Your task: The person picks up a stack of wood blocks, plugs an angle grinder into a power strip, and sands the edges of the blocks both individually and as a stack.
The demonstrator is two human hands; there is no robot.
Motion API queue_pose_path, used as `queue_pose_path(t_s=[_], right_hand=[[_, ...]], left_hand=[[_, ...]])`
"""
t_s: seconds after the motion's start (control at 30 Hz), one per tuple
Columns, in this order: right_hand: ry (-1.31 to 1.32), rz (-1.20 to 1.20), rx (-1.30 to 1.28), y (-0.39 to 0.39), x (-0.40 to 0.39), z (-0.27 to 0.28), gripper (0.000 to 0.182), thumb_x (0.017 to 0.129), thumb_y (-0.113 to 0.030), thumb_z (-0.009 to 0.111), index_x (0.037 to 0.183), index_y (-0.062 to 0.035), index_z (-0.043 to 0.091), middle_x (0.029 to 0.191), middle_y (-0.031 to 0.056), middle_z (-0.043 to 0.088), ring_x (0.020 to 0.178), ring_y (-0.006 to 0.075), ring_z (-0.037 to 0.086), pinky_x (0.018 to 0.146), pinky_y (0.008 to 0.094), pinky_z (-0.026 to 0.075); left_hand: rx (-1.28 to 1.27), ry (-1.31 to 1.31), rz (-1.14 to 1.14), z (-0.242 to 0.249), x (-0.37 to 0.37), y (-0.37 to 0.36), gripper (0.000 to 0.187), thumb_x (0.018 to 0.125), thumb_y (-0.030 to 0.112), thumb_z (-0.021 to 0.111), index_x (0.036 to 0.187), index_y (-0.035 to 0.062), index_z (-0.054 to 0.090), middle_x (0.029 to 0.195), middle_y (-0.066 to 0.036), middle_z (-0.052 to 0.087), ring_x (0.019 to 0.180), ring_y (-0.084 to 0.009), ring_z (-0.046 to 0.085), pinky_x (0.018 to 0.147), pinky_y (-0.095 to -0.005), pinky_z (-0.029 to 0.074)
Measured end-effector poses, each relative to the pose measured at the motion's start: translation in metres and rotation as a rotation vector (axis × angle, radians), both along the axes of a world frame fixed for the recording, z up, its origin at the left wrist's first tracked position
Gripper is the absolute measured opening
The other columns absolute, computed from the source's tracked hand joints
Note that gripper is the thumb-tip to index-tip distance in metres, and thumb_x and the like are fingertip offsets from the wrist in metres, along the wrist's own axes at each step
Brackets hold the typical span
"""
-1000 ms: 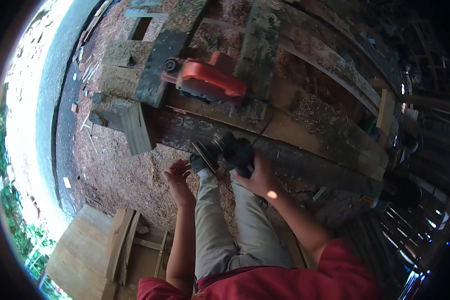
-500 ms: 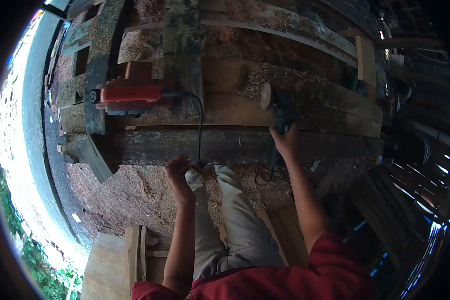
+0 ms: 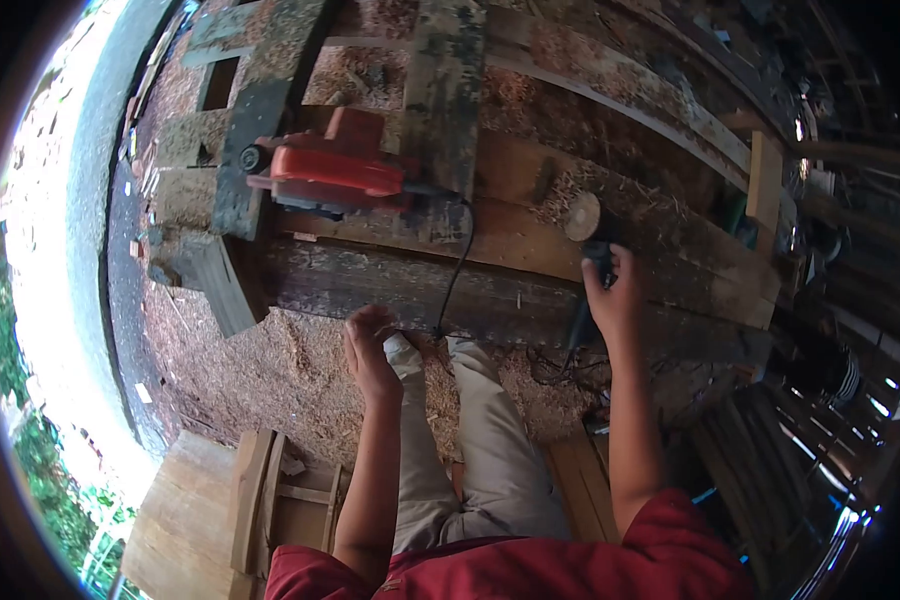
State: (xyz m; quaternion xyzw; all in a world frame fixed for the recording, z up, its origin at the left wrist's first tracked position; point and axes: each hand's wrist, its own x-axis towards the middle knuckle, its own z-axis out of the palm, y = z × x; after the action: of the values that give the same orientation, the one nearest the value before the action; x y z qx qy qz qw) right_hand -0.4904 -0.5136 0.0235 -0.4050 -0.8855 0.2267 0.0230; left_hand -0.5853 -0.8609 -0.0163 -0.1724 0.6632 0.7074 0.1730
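Observation:
My right hand (image 3: 620,290) is closed around the dark body of an angle grinder (image 3: 600,258) at the bench's near edge. The grinder's round, tan sanding disc (image 3: 582,217) faces up, and its rear end points down toward the floor. In front of my left leg, my left hand (image 3: 372,350) hovers near the bench edge with its fingers loosely bent and nothing in them. A red electric planer (image 3: 335,170) rests on the bench (image 3: 390,285) to the left, its black cord hanging over the edge.
Wood shavings (image 3: 270,375) cover the floor under the bench. A short wood block (image 3: 225,285) leans at the bench's left end. Boards (image 3: 185,500) lie at lower left, and a small upright board (image 3: 765,180) stands at far right. Gaps separate the bench slats.
The view has shifted, so the bench and planer appear farther right and tilted. My right hand stays at the grinder, whose disc now faces up more. The left hand remains empty near the edge.

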Motion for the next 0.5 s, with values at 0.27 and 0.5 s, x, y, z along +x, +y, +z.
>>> queue_pose_path(t_s=[0.27,0.5], right_hand=[[0.459,0.757,-0.052,-0.131,-0.223,0.078,0.06,0.088,-0.031,0.088,0.135,-0.0028,0.063,0.125,0.0207,0.068,0.118,0.0396,0.068,0.101,0.0496,0.055],[0.158,0.752,-0.272,-0.159,-0.321,0.038,0.04,0.085,-0.027,0.087,0.115,-0.0019,0.079,0.102,0.0205,0.08,0.096,0.0358,0.079,0.085,0.0435,0.06]], left_hand=[[0.131,-0.005,0.22,0.006,-0.006,-0.051,0.044,0.12,0.039,0.041,0.13,0.0037,0.064,0.122,-0.01,0.068,0.111,-0.0208,0.066,0.099,-0.0375,0.054],[0.099,0.006,0.284,0.0,-0.004,-0.126,0.042,0.12,0.038,0.041,0.132,0.0047,0.065,0.12,-0.01,0.07,0.108,-0.0191,0.068,0.095,-0.0368,0.055]])
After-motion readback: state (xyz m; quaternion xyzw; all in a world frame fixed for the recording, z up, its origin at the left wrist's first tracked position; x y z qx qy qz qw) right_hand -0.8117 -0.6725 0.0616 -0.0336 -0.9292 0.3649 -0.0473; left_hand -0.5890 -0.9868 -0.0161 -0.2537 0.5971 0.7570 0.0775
